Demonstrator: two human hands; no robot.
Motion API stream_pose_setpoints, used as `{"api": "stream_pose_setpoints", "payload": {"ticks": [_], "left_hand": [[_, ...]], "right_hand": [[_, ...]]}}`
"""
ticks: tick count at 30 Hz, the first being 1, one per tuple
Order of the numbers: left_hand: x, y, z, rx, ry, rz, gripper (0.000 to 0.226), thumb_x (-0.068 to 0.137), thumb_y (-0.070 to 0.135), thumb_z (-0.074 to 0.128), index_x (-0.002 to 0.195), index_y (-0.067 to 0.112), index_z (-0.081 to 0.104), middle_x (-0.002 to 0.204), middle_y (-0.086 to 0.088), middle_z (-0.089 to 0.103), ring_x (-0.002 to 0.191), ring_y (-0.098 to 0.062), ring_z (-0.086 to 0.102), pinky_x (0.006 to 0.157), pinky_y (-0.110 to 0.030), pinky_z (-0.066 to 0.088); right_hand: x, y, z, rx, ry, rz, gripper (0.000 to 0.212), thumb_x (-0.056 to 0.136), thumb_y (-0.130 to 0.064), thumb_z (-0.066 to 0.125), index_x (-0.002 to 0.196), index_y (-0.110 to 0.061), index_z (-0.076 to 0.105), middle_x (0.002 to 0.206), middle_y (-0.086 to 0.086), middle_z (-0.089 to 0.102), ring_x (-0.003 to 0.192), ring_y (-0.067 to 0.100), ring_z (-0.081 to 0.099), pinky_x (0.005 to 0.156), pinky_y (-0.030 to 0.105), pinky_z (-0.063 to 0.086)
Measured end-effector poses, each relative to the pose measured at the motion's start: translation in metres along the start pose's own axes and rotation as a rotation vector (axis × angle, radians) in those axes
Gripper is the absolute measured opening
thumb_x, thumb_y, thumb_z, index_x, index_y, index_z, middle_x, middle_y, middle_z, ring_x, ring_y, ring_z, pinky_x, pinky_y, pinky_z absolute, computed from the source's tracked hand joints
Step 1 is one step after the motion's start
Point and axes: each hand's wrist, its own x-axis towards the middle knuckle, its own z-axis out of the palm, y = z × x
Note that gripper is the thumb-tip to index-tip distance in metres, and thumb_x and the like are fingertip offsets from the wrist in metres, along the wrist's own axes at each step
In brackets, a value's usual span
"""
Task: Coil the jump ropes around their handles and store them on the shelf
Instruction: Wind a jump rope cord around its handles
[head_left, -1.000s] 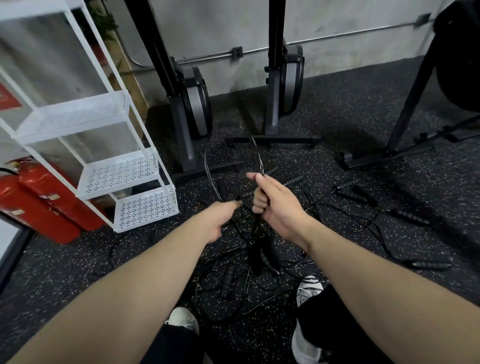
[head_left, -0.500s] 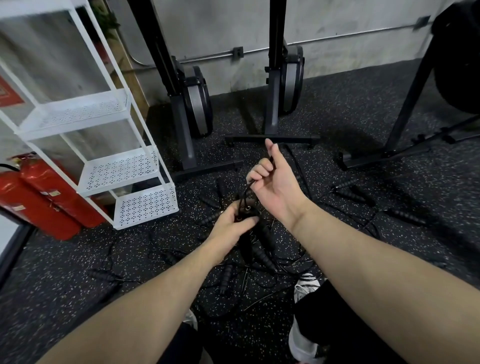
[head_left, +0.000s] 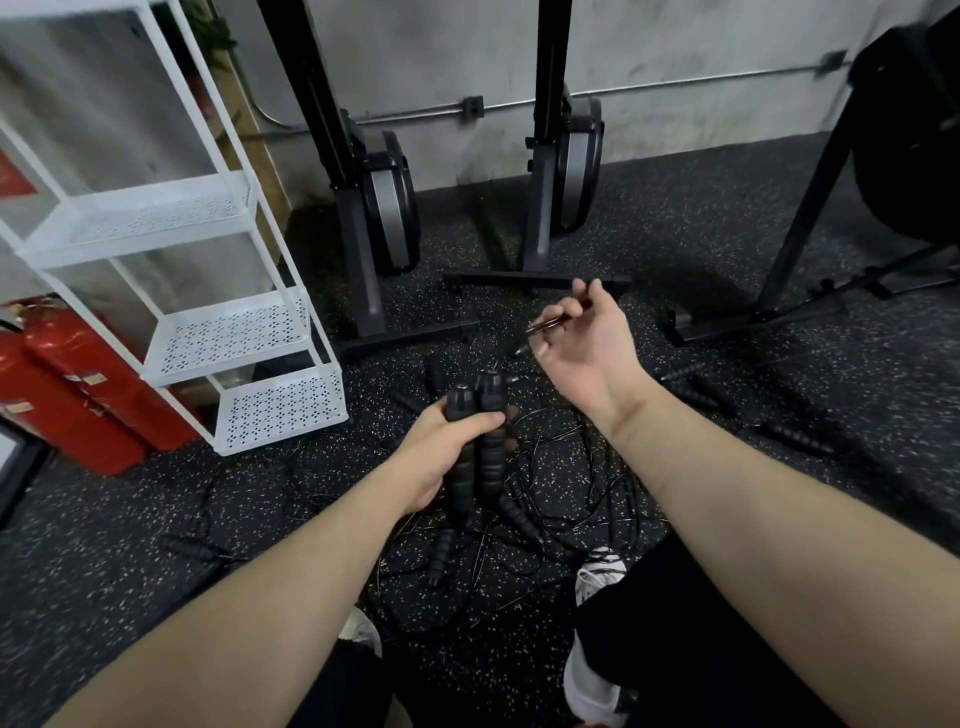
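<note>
Black foam handles (head_left: 475, 436), paired upright at frame centre, sit in my left hand (head_left: 441, 452), its grip wrapped round them. My right hand (head_left: 587, 348) pinches the thin cord (head_left: 550, 323) above. I'd keep each turn taut and stacked. More ropes (head_left: 566, 499) litter the floor; white shelf (head_left: 234, 332) waits left.

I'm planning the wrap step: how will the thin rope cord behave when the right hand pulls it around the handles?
Likely floppy: the cord pinched by the right hand is thin, and spare cords on the floor lie in loose tangled loops. It probably snags on those. The handles gripped in the left hand look stiff, ribbed, and probably not slippery.
</note>
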Motion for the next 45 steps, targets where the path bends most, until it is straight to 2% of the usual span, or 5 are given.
{"api": "stream_pose_setpoints", "payload": {"ticks": [6,19,27,32,45], "left_hand": [[0.008,0.018,0.003,-0.035,0.051,0.039,0.018,0.096,0.012,0.069,0.113,0.014,0.065,0.104,-0.013,0.077,0.089,-0.032,0.075,0.087,-0.044,0.06],[0.015,0.019,0.001,-0.006,0.077,-0.086,0.033,0.092,0.011,0.073,0.121,0.024,0.063,0.106,-0.005,0.076,0.093,-0.021,0.072,0.09,-0.041,0.058],[0.02,0.016,-0.008,0.146,0.013,-0.084,0.102,0.078,0.003,0.078,0.153,0.052,0.028,0.121,-0.01,0.069,0.094,-0.038,0.072,0.094,-0.063,0.055],[0.021,0.012,-0.012,0.369,-0.008,-0.06,0.11,0.089,0.006,0.075,0.16,0.05,0.004,0.117,0.006,0.069,0.092,-0.014,0.074,0.083,-0.029,0.059],[0.036,0.008,-0.024,0.63,-0.018,0.019,0.115,0.091,0.003,0.069,0.157,0.055,-0.01,0.08,0.003,0.066,0.048,-0.005,0.049,0.048,-0.02,0.039]], "right_hand": [[-0.01,0.019,-0.028,-0.625,-0.126,0.139,0.05,0.102,-0.056,0.041,0.135,-0.022,0.057,0.122,-0.001,0.072,0.12,0.023,0.062,0.096,0.04,0.048],[-0.009,0.062,-0.044,-0.847,-0.078,0.069,0.018,0.093,-0.04,0.07,0.101,-0.025,0.075,0.101,-0.001,0.076,0.098,0.018,0.063,0.092,0.041,0.049],[0.006,0.049,-0.056,-1.496,-0.183,-0.542,0.055,0.087,-0.063,0.059,0.135,-0.037,0.054,0.141,-0.012,0.049,0.133,0.01,0.043,0.111,0.031,0.033],[0.015,0.037,-0.057,-1.872,-0.282,-0.698,0.045,0.093,-0.066,0.042,0.118,-0.032,0.057,0.151,-0.013,0.045,0.15,0.009,0.023,0.125,0.05,0.002],[0.027,0.04,-0.041,-1.817,-0.422,-0.009,0.07,0.07,-0.089,0.055,0.107,-0.032,0.07,0.086,-0.007,0.074,0.075,0.008,0.066,0.077,0.029,0.05]]}}
